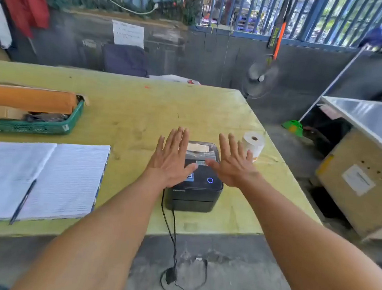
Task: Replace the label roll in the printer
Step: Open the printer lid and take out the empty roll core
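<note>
A small black label printer (195, 191) with a clear lid window and a lit blue ring button stands near the front right of the yellow-green table (128, 107). Its lid is closed. A white label roll (253, 143) stands upright on the table just behind and right of the printer. My left hand (172, 159) and my right hand (234, 165) hover flat, palms down and fingers spread, over the printer's top. Neither hand holds anything.
An open lined notebook (44, 178) with a pen (22, 201) lies at the front left. A green basket (32, 126) with boxes sits at the left. The printer's black cable (171, 231) hangs off the front edge to the floor. A steel counter (372, 119) stands to the right.
</note>
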`<state>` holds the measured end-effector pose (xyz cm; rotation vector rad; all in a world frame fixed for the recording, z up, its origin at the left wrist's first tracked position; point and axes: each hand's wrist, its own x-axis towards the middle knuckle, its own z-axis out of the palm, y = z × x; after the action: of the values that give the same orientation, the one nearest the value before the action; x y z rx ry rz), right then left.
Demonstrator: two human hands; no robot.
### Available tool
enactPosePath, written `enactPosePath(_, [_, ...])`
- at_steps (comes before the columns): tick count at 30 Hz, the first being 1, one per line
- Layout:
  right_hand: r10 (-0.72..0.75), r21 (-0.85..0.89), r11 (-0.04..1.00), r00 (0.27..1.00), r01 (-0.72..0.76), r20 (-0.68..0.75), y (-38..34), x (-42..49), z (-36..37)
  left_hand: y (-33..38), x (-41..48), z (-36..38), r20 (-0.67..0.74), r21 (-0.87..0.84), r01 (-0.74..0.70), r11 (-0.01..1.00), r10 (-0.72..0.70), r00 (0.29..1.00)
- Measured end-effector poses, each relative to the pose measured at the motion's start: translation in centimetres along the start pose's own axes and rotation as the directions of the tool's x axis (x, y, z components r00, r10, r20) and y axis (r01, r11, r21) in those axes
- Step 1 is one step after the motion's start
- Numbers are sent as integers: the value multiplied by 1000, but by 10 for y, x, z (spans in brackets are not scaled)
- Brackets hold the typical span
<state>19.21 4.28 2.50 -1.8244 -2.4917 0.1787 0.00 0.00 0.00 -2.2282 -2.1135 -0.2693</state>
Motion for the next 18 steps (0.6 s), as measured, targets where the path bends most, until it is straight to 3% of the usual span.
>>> enactPosePath(3, [19,6,1000,985,-20,174,9,-11,28,2,-14,26,207,12,0,1000,-3,978])
enactPosePath(7, [-22,109,994,950,-12,312,23,-21,64,7,-28,57,368,-24,82,996,-68,927])
enactPosePath(11, [-32,285,957,961,-49,274,21,-21,80,13,-31,71,343,-122,200,972,-148,928])
enactPosePath(18, [-52,324,946,981,-11,186,24,-12,101,15,-33,79,292,-206,241,948,-176,940])
